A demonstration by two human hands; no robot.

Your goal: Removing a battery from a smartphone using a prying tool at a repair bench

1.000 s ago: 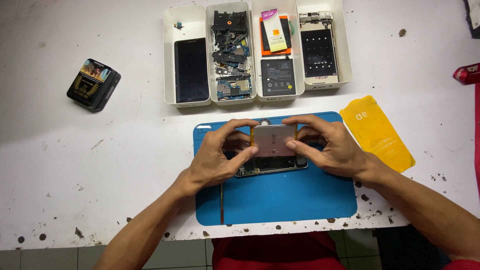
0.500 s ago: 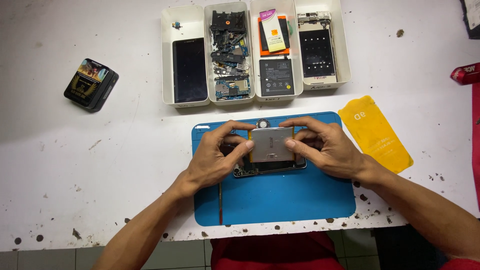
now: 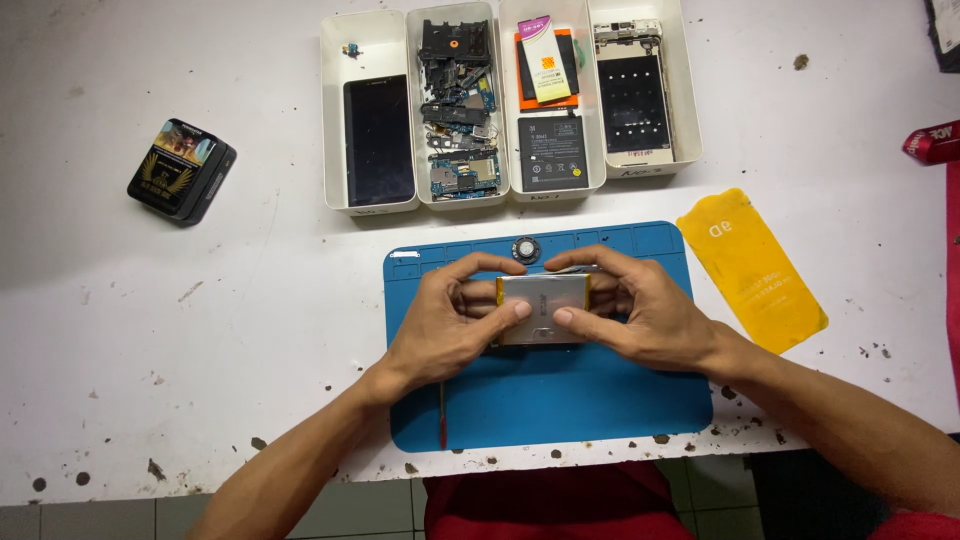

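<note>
Both my hands hold a flat silver-grey battery pack over the blue work mat. My left hand grips its left end, thumb resting on its lower edge. My right hand grips the right end, thumb pressed on the lower face. A dark phone body lies under the battery, mostly hidden by my fingers. A small round part sits on the mat just above my hands.
Four white trays stand at the back: one with a black screen, one with circuit parts, one with batteries, one with a phone frame. A yellow film lies right, a dark box left, a red-handled tool on the mat.
The battery has come down slightly towards the phone body, and my thumbs have shifted onto its lower edge. The hands stay in the same place on the mat.
</note>
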